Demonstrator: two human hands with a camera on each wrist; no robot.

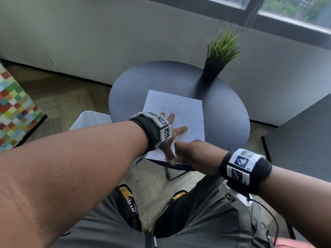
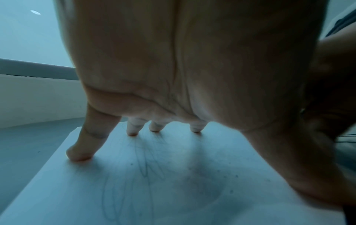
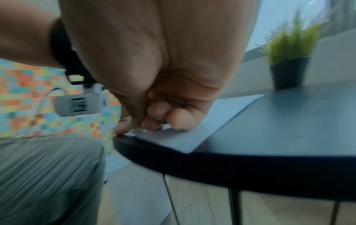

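A white sheet of paper (image 1: 182, 111) with faint pencil scribbles lies on a round dark table (image 1: 223, 108); its near edge reaches the table rim. My left hand (image 1: 172, 133) is spread flat on the sheet, with straight fingers (image 2: 80, 152) pressing their tips onto the paper (image 2: 173, 182). My right hand (image 1: 189, 154) is at the sheet's near edge beside the left thumb. Its fingers (image 3: 179, 120) are curled, and with the thumb they pinch the paper (image 3: 212, 121) at the table rim (image 3: 173, 156).
A green grass plant in a black pot (image 1: 216, 59) stands at the table's far right. A white bin (image 1: 89, 119) sits on the floor left of the table. A checkered multicolour panel (image 1: 14, 108) is far left, a dark cabinet (image 1: 304, 136) to the right.
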